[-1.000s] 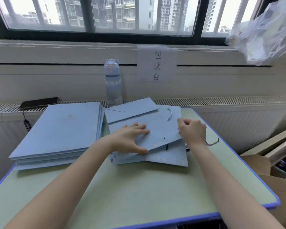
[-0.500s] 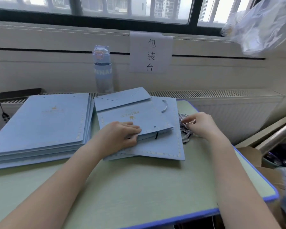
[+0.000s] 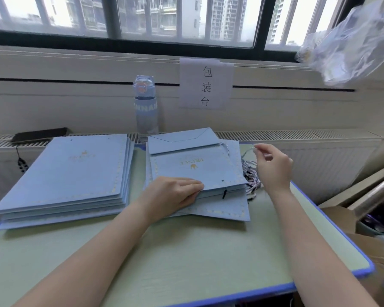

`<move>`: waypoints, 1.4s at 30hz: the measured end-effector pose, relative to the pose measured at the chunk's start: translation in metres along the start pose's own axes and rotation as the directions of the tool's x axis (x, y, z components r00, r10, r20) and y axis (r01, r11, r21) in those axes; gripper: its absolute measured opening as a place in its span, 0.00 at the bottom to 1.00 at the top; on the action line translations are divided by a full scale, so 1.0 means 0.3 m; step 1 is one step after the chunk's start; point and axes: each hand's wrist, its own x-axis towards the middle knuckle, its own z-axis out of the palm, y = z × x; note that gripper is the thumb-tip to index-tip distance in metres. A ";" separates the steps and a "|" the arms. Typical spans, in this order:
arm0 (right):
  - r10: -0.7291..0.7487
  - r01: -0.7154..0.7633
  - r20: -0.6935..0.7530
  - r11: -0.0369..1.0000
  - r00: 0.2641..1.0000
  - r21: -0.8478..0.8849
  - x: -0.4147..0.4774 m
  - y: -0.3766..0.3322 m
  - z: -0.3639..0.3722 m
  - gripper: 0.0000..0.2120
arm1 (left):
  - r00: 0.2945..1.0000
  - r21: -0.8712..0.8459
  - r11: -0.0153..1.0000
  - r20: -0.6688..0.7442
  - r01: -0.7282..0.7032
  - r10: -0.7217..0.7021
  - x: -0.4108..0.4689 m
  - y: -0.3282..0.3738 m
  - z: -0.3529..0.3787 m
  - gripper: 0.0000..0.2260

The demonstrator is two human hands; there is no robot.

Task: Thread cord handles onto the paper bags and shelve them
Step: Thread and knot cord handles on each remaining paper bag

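Right hand (image 3: 273,167) lifted off cord bundle (image 3: 251,177), pinching one cord (image 3: 246,153) by the tip for threading, left hand (image 3: 175,194) flat-fingered on top bag (image 3: 197,168) to pin it.

Pale blue bags (image 3: 197,167) with gold edging; green, blue-rimmed table (image 3: 186,258).
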 end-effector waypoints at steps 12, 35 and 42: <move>-0.298 -0.083 0.570 0.833 0.766 0.548 -0.165 -0.204 0.094 0.12 | 0.821 -0.641 0.613 0.046 0.461 -0.569 0.019 0.021 -0.041 0.16; -0.053 0.022 0.146 0.978 0.988 0.206 -0.092 -0.130 0.096 0.07 | 0.878 -0.288 0.833 0.077 0.473 -0.472 0.006 -0.052 -0.032 0.08; -0.293 0.354 0.531 0.935 0.795 -0.014 -0.049 -0.199 0.183 0.12 | 0.796 -0.384 0.775 -0.145 0.502 -0.588 0.002 -0.081 -0.055 0.08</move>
